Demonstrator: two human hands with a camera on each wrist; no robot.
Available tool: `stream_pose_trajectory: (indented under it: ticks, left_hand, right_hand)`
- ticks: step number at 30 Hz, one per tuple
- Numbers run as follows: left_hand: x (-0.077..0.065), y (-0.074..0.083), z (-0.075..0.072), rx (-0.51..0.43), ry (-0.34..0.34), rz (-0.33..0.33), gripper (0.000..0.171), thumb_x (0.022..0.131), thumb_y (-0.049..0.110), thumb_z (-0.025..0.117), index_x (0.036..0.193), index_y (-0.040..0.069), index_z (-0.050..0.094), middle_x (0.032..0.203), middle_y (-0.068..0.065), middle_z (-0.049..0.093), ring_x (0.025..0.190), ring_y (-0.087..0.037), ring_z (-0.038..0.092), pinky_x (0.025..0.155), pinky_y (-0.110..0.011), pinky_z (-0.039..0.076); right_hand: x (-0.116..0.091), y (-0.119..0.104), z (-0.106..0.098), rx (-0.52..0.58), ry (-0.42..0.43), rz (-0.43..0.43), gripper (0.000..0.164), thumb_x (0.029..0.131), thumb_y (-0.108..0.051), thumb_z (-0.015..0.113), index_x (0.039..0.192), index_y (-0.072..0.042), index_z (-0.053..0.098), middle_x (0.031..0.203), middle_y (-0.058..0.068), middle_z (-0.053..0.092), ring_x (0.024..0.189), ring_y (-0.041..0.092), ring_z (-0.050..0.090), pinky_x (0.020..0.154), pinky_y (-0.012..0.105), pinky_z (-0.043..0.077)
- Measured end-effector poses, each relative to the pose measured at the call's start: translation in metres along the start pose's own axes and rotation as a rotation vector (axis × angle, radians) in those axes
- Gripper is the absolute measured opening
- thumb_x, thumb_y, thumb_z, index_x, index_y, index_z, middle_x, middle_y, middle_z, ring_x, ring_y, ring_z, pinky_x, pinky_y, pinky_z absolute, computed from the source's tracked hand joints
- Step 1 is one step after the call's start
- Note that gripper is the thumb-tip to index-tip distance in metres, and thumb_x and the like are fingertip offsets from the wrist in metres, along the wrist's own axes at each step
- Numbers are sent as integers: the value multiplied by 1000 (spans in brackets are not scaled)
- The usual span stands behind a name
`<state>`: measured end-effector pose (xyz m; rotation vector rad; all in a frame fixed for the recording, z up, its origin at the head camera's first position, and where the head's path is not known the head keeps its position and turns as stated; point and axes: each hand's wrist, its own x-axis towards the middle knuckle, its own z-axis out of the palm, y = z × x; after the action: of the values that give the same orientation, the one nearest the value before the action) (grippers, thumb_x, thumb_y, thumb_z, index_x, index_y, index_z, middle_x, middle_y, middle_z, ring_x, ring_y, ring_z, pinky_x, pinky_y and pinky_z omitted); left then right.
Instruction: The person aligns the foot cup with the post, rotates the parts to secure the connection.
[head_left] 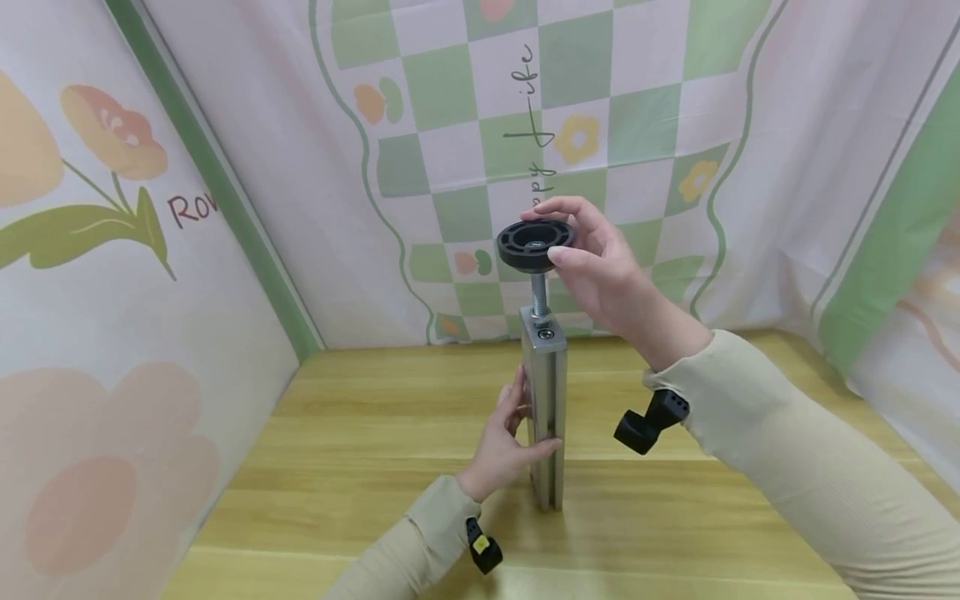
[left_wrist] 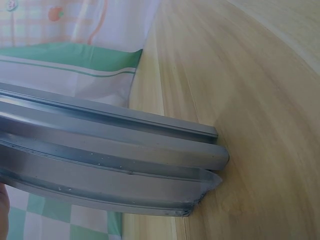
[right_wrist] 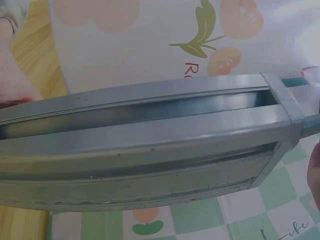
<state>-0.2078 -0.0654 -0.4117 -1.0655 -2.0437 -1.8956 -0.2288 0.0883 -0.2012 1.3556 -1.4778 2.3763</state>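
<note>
Pinching a black disc (head_left: pixel 530 247), my right hand (head_left: pixel 606 268) is above my left hand (head_left: pixel 499 452), which grips a metal bar (head_left: pixel 546 387).

Head view bright, soft shadow on tabletop (head_left: pixel 337 467), wrist views dimmer, hazier, metal bar (right_wrist: pixel 150 135) bowed, right wrist view glaring upper right

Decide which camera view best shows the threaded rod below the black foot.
The head view: the threaded rod stands exposed between the black foot and the metal profile. The right wrist view catches only a short piece at its right edge; the left wrist view shows none, just the profile's lower end.
</note>
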Motion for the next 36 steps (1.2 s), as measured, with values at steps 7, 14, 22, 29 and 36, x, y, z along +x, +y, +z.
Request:
stream_pose_trajectory:
  ticks: [7,14,22,29,36]
  left_hand:
    - [0,0,1,-9,2,0,108,78,-8,69,146,50,7,126,-25,37,111,-7,42,97,-26,40]
    - [0,2,0,-7,0,2,107,79,-7,69,147,47,6,127,-24,37,112,-8,43,97,-27,41]
    - [0,2,-1,0,-9,-16,108,78,-8,69,147,46,6,128,-23,37,112,-10,43,97,-27,41]
    - [-1,1,-1,-1,-9,-2,106,80,-7,69,149,42,5,127,-23,37,112,-10,43,97,-28,41]
    - [0,0,0,-5,-5,5,109,78,-9,69,148,44,6,124,-22,38,111,-8,43,97,-26,41]
  right_hand:
    - [-5,-11,10,-212,121,52,38,81,9,49,111,-14,52,115,7,51,103,15,57,87,21,50]
    - [-7,-11,19,-382,227,30,45,76,16,60,109,-14,52,101,3,60,89,12,60,77,18,51]
    - [-7,-10,26,-571,304,-31,48,72,14,70,111,-4,49,104,2,56,89,14,59,77,16,50]
    - [-7,-7,31,-744,365,-130,50,68,8,78,109,1,50,99,-5,53,86,13,54,81,16,46]
    - [-9,-2,31,-904,378,-265,61,61,6,84,110,11,48,107,0,48,94,7,47,85,19,41]
